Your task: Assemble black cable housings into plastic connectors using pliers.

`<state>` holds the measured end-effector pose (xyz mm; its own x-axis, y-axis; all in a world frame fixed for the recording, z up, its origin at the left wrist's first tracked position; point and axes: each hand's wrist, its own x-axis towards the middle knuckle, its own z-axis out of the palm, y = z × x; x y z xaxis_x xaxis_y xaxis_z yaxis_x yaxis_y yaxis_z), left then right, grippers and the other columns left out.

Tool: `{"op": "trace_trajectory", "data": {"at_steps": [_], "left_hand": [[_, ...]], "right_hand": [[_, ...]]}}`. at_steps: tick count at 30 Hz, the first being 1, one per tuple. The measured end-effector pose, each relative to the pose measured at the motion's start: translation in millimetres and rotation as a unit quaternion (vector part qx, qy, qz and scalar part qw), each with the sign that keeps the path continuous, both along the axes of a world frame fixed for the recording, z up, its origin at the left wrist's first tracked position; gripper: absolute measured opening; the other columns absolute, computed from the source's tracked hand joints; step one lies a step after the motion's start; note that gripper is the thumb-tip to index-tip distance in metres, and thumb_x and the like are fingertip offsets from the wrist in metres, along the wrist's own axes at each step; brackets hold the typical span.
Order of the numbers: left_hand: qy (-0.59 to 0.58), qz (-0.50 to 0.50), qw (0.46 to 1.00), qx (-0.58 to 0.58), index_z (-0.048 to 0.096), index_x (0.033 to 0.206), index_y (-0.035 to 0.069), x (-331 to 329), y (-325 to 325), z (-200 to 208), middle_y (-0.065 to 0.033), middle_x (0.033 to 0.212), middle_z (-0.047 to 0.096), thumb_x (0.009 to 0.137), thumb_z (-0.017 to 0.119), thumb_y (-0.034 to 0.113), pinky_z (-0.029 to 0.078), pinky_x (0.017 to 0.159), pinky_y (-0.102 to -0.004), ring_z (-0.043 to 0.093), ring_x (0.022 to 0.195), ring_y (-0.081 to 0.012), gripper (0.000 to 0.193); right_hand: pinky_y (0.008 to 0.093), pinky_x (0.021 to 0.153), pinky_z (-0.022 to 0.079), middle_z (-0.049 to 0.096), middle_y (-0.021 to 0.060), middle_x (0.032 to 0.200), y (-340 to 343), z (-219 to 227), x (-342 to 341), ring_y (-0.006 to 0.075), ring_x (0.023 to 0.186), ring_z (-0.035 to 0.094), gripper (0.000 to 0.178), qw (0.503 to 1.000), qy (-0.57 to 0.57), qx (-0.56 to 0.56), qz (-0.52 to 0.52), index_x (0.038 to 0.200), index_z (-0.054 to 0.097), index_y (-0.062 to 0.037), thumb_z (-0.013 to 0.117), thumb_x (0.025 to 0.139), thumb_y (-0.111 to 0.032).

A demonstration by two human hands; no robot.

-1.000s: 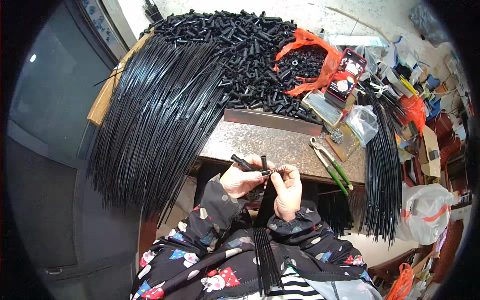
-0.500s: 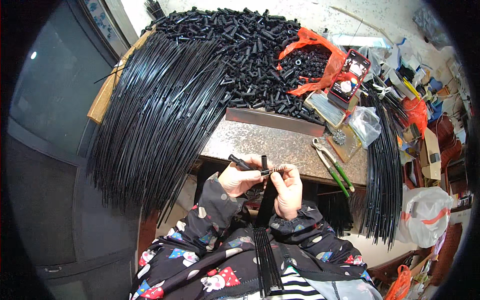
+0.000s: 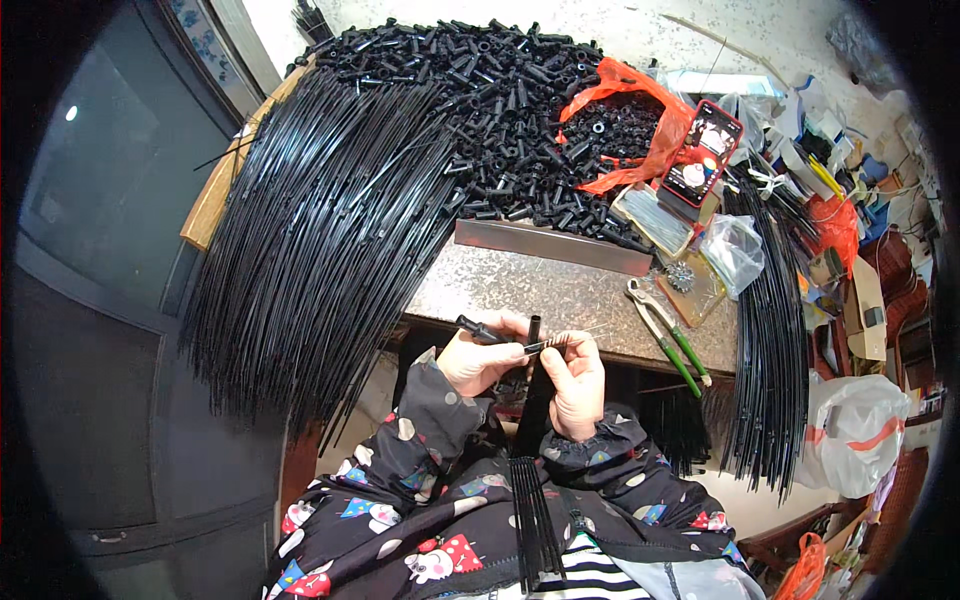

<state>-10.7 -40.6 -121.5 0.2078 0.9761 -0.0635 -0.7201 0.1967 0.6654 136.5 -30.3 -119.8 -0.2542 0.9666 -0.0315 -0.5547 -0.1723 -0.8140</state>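
Observation:
Over the front edge of the table my two hands meet. My left hand [image 3: 478, 366] is closed round a black tubular piece [image 3: 474, 327] with a flared end, its thumb pressed toward the other hand. A second black tube [image 3: 535, 327] stands upright between the hands; what supports it is hidden. My right hand [image 3: 577, 388] is closed in a pinch on a thin dark piece with coil-like bands [image 3: 551, 343]. Fine pale wires [image 3: 597, 331] stick out past its fingers. Across my lap lies a bundle of thin black rods [image 3: 535, 520].
A large heap of black tubular pieces [image 3: 510, 110] covers the table's back, beside many long black rods [image 3: 320, 240]. A metal bar [image 3: 552, 247] edges the heap. Green-handled pincers [image 3: 668, 338], a gear-like metal piece [image 3: 680, 276], a phone [image 3: 704, 153] and a red bag [image 3: 648, 90] lie right.
The whole view has shifted very slightly. Both hands keep almost the same place and hold, with only a small shift of the upright tube and the right fingers.

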Motion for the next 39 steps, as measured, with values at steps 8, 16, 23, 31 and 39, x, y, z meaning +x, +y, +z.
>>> {"op": "trace_trajectory", "data": {"at_steps": [8,16,23,31,39], "left_hand": [[-0.024,0.019,1.000,-0.003,0.053,0.104,0.004,3,0,-3,-0.0085,0.097,0.059,0.076,0.060,0.000,0.047,0.074,-0.0251,0.058,0.086,-0.0149,0.029],[0.005,0.011,1.000,0.016,0.054,0.103,0.005,0,-1,-1,-0.0094,0.098,0.059,0.076,0.059,-0.002,0.048,0.073,-0.0254,0.058,0.085,-0.0156,0.028],[-0.019,0.023,0.999,-0.017,0.055,0.095,0.001,2,-2,-1,-0.0109,0.096,0.059,0.076,0.059,-0.002,0.049,0.073,-0.0230,0.058,0.083,-0.0149,0.019],[0.034,0.035,0.999,-0.013,0.056,0.097,0.001,3,-4,8,-0.0094,0.094,0.059,0.075,0.060,-0.002,0.047,0.075,-0.0268,0.058,0.084,-0.0156,0.022],[0.395,0.205,0.879,0.172,0.054,0.106,-0.004,18,-18,21,-0.0065,0.089,0.060,0.071,0.067,0.000,0.045,0.071,-0.0230,0.056,0.078,-0.0101,0.038]], "right_hand": [[0.0221,0.070,0.042,0.053,0.0027,0.085,2,0,2,0.0093,0.077,0.051,0.018,0.999,0.008,-0.027,0.028,0.093,0.048,-0.0026,0.059,0.079,0.001],[0.0222,0.070,0.042,0.053,0.0023,0.086,2,0,3,0.0091,0.077,0.050,0.018,0.999,0.006,-0.019,0.028,0.093,0.048,-0.0030,0.059,0.079,0.001],[0.0223,0.074,0.041,0.053,0.0020,0.087,2,-1,2,0.0092,0.080,0.051,0.019,1.000,0.000,-0.019,0.014,0.093,0.049,-0.0031,0.060,0.078,0.001],[0.0228,0.074,0.041,0.054,0.0027,0.086,1,3,3,0.0097,0.080,0.051,0.018,1.000,0.006,-0.023,0.020,0.093,0.049,-0.0027,0.060,0.078,0.001],[0.0232,0.074,0.042,0.055,0.0040,0.087,0,0,2,0.0106,0.080,0.052,0.019,1.000,0.004,0.000,-0.011,0.094,0.049,-0.0023,0.059,0.079,0.002]]}}
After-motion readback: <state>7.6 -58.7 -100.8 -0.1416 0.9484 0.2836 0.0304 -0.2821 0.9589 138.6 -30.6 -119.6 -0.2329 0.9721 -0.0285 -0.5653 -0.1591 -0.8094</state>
